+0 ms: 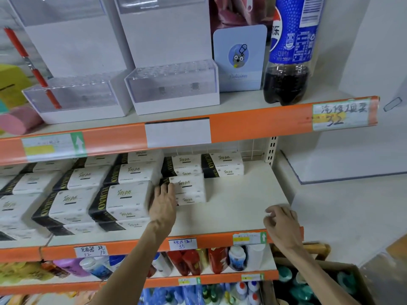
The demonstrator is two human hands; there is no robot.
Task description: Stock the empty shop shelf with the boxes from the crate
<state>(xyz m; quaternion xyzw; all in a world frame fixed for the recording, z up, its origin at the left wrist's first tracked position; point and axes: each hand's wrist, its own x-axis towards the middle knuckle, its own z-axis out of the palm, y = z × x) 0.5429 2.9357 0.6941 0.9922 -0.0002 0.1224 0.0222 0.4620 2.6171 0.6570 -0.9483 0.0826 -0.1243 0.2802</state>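
— Well, where are the boxes (123,201)?
— In rows across the left and middle of the shelf (242,205), some stacked two high.
— And the left hand (163,203)?
— Flat, with straight fingers, pressed between a front box and the stacked pair just beside it. It grips nothing.
— The right hand (282,225)?
— Over the shelf's front edge, fingers loosely curled, empty and slightly blurred. The crate (326,264) sits below it at the lower right.
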